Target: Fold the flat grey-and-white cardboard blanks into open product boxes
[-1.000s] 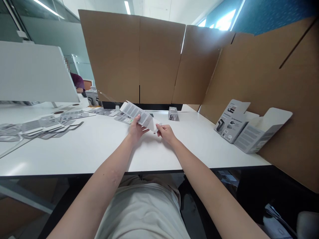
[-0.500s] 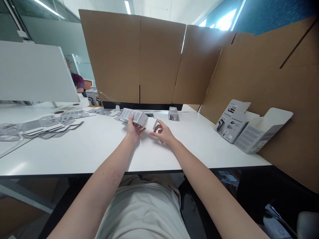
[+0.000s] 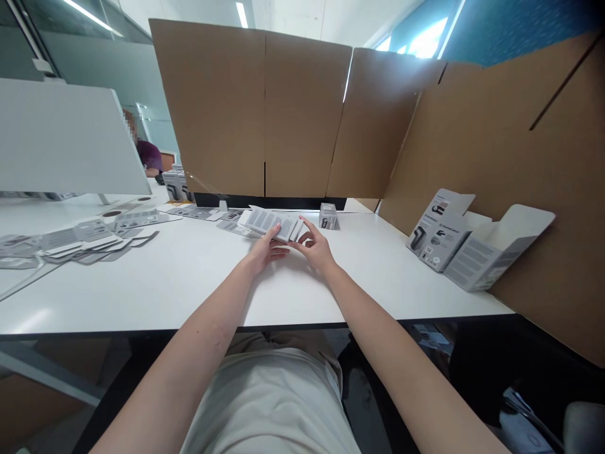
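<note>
A small printed cardboard box (image 3: 267, 222) is tilted above the white table, in front of me. My left hand (image 3: 265, 250) is closed around its near side, thumb on the printed face and fingers underneath. At the right end of the box, my right hand (image 3: 316, 246) pinches the end flap (image 3: 297, 229) between thumb and fingers. The inside of the box is hidden from me. Just beyond my right hand stands a small closed box (image 3: 328, 216).
Flat printed box blanks (image 3: 80, 241) lie in a pile on the left. Larger opened boxes (image 3: 444, 236) lean at the right against the cardboard wall (image 3: 510, 157). A cardboard screen (image 3: 297, 113) stands behind the table (image 3: 378, 277). A person (image 3: 149, 156) sits at the far left.
The box has moved slightly right and turned, so its printed face shows more. My right hand has closed in on its end, where the flap stood out before.
</note>
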Motion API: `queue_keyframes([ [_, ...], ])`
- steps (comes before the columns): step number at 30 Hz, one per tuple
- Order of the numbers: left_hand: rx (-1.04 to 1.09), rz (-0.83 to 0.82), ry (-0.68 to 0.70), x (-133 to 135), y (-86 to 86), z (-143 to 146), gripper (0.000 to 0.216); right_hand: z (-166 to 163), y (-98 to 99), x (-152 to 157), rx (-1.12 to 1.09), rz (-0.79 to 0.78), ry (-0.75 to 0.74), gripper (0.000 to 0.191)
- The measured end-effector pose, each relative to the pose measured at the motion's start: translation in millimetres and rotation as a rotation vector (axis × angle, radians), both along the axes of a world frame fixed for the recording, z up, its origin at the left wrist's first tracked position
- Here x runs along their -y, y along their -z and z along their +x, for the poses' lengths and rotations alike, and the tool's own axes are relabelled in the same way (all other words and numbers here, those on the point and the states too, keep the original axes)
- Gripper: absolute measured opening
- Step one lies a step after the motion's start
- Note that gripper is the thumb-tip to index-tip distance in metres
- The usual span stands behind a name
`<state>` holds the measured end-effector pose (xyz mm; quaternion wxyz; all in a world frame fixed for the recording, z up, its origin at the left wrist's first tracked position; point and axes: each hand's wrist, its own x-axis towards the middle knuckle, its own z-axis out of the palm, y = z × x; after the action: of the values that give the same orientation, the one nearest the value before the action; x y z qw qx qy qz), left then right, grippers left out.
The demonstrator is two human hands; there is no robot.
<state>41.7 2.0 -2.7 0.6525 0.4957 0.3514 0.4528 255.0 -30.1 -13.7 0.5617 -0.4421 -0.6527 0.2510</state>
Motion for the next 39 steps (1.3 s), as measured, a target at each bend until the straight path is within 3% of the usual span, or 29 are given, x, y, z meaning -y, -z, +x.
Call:
queue_keyframes([
  [6, -0.007, -0.004, -0.016, -1.2, 1.3, -0.9, 0.079, 2.0, -2.2, 3.8, 0.071, -0.036, 0.004, 0.119],
  [17, 0.046, 0.008, -0.031, -0.1, 1.8, 2.2, 0.069, 0.4, -3.2, 5.0, 0.051, -0.030, 0.004, 0.117],
  [39, 0.019, 0.045, -0.047, -5.0, 9.2, 0.6, 0.072, 6.0, -2.7, 7.9, 0.215, 0.009, 0.013, 0.109],
])
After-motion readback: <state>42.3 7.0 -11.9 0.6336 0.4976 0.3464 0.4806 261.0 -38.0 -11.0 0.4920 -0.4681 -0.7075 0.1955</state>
